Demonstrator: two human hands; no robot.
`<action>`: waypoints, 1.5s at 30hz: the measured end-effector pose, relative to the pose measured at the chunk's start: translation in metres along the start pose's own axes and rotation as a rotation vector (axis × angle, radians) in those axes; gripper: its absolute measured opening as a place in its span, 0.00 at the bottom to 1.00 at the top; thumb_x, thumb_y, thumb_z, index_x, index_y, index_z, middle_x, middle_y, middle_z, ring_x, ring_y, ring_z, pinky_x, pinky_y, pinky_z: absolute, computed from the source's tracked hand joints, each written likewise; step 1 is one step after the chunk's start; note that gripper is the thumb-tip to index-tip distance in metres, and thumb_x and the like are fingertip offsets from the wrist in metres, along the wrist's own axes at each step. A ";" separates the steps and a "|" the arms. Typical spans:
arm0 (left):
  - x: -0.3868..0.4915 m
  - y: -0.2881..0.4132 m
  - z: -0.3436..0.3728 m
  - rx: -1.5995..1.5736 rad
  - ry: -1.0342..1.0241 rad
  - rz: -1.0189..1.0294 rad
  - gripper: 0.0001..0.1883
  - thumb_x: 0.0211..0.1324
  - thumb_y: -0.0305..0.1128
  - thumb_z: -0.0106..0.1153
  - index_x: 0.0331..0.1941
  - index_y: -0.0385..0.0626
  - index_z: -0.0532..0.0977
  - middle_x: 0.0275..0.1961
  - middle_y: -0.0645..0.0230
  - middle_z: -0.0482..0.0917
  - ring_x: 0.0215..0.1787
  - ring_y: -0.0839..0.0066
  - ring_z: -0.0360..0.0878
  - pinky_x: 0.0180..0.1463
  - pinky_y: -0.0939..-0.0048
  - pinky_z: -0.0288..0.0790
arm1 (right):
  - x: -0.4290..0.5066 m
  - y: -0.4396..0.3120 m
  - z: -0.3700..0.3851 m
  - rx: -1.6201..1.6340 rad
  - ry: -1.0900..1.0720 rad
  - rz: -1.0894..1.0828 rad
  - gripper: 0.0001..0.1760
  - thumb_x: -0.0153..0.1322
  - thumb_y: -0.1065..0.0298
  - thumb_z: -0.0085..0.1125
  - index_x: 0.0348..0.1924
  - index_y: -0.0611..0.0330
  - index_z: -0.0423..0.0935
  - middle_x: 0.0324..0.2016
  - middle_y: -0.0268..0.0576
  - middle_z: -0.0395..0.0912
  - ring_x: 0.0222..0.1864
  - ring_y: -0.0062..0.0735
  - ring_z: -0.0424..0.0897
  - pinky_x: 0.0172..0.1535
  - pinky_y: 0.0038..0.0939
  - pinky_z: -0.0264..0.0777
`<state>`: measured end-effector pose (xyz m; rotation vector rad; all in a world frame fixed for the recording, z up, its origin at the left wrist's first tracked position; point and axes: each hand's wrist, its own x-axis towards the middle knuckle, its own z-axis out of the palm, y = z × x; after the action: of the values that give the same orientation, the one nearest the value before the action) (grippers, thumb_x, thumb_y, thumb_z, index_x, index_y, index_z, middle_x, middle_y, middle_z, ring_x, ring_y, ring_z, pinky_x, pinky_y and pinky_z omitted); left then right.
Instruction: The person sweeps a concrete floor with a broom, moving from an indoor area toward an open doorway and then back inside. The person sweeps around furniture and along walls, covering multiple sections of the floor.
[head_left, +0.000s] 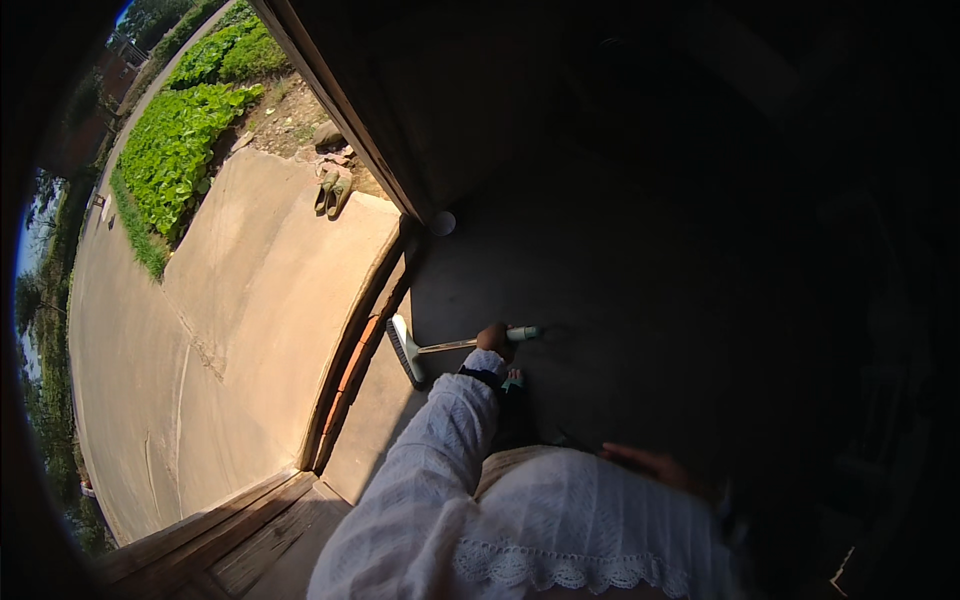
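My left hand (495, 341) is closed around the handle of a broom (405, 352), near the grip at the handle's end. The broom's white and grey-green head, with dark bristles, lies at the left end of the handle, on the sunlit strip of floor just inside the door sill. My right hand (652, 463) is beside my body in deep shadow. Its fingers look extended, and no object shows in it, though much of it is dark. Below my left hand, part of a foot in a green sandal (513, 381) shows.
A raised door sill with bricks (352, 375) divides the dark floor from the sunlit concrete outside. A wooden door frame (352, 127) rises above it. A round pale object (442, 223) lies by the frame's foot. Outside are a pair of shoes (333, 193) and leafy green plants (176, 150).
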<state>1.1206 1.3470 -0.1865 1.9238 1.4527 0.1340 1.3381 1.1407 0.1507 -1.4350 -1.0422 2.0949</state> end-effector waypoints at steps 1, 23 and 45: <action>0.015 0.013 0.006 -0.029 -0.039 0.010 0.11 0.49 0.41 0.58 0.29 0.45 0.77 0.31 0.53 0.80 0.36 0.52 0.79 0.35 0.59 0.73 | -0.003 0.003 0.000 0.024 0.010 0.004 0.26 0.75 0.66 0.43 0.66 0.58 0.54 0.61 0.48 0.63 0.64 0.36 0.61 0.66 0.37 0.55; -0.048 0.057 0.103 -0.516 -0.674 0.908 0.15 0.51 0.36 0.58 0.40 0.41 0.76 0.34 0.60 0.79 0.36 0.63 0.77 0.40 0.63 0.72 | -0.085 0.093 0.005 0.012 -0.050 -0.079 0.26 0.75 0.66 0.42 0.66 0.58 0.54 0.60 0.47 0.64 0.62 0.35 0.64 0.65 0.36 0.57; -0.298 -0.011 -0.017 -0.908 -0.291 -0.454 0.05 0.54 0.25 0.54 0.30 0.39 0.69 0.25 0.64 0.73 0.25 0.72 0.75 0.27 0.71 0.70 | -0.103 0.122 0.084 -0.041 -0.238 -0.003 0.25 0.76 0.68 0.41 0.66 0.59 0.55 0.58 0.46 0.65 0.61 0.34 0.66 0.64 0.36 0.60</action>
<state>0.9955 1.0958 -0.0840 0.8282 1.2719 0.2383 1.3127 0.9625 0.1381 -1.2222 -1.1796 2.2961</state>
